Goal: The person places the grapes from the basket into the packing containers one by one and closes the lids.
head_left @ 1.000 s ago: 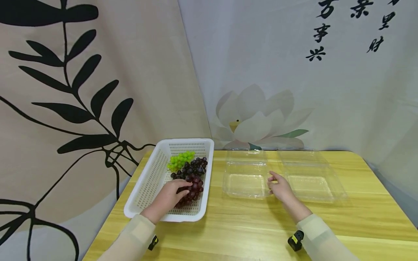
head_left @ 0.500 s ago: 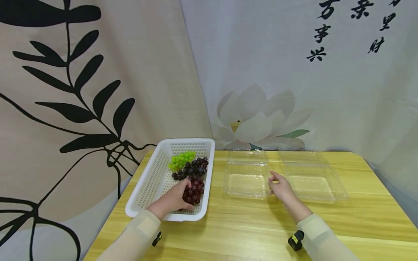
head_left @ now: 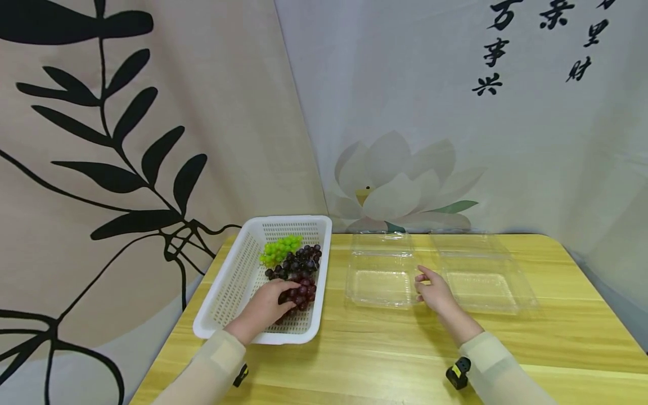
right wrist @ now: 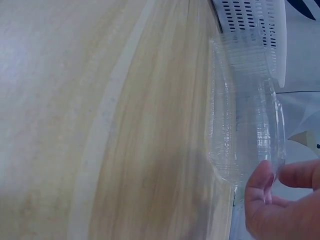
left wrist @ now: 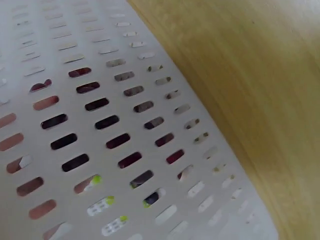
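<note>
A white perforated basket (head_left: 228, 281) on the left of the wooden table holds a green grape bunch (head_left: 280, 249), a black bunch (head_left: 301, 260) and a red-purple bunch (head_left: 304, 291). My left hand (head_left: 275, 298) is inside the basket with its fingers curled round the red-purple bunch. The left wrist view shows only the basket wall (left wrist: 100, 100) close up, with grape colours behind its slots. My right hand (head_left: 430, 289) pinches the right rim of an open clear plastic box (head_left: 379, 281). Thumb and finger of that hand (right wrist: 280, 205) meet at the box (right wrist: 240, 125) rim.
A second open clear box (head_left: 481, 281) lies to the right of my right hand. The wooden table (head_left: 385, 354) runs to a rounded right edge. Printed curtains hang close behind it. The basket (right wrist: 255, 20) sits just beyond the pinched box.
My left hand has shifted slightly on the red-purple bunch, curling tighter and nudging it within the basket. The right hand has stayed at the box rim.
</note>
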{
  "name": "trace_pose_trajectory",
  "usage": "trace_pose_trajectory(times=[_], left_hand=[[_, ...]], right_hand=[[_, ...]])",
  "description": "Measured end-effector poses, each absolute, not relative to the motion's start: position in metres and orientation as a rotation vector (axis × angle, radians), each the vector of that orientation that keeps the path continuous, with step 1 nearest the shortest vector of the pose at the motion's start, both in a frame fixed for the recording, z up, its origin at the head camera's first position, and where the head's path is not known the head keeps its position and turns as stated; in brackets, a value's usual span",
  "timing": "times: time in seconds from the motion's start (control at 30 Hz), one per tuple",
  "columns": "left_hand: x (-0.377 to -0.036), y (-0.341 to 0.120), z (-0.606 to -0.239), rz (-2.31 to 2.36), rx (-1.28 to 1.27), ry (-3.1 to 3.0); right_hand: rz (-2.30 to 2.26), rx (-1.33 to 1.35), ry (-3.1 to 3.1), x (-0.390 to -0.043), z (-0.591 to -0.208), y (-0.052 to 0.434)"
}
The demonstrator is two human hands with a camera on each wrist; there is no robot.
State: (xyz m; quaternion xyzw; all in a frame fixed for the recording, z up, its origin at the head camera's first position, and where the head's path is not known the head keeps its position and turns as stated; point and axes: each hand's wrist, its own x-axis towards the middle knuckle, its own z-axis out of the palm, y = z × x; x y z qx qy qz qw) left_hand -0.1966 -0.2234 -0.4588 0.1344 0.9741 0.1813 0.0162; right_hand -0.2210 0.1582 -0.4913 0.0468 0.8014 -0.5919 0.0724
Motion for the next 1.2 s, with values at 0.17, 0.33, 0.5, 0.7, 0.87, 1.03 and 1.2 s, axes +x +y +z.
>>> trace_pose_trajectory(times=[0.17, 0.33, 0.5, 0.7, 0.87, 1.03, 1.2], left_hand=[[-0.193, -0.221, -0.452, 0.454, 0.515, 3.113], [-0.187, -0.222, -0.441, 0.436, 0.581, 3.169], [-0.186, -0.226, -0.435, 0.377, 0.703, 3.221], [-0.186, -0.228, -0.430, 0.350, 0.850, 3.288], [-0.187, -0.229, -0.424, 0.312, 0.936, 3.315], [-0.187, -0.232, -0.416, 0.344, 0.986, 3.348], [-0.190, -0.233, -0.408, 0.374, 1.039, 3.391]], right_hand=[[-1.787, 0.149, 2.402, -0.220, -0.492, 0.160], [-1.791, 0.156, 2.399, -0.219, -0.490, 0.160], [-1.797, 0.164, 2.399, -0.219, -0.489, 0.159], [-1.801, 0.169, 2.393, -0.219, -0.490, 0.160], [-1.793, 0.183, 2.381, -0.218, -0.489, 0.162], [-1.795, 0.179, 2.371, -0.218, -0.490, 0.163], [-1.797, 0.181, 2.371, -0.217, -0.489, 0.164]])
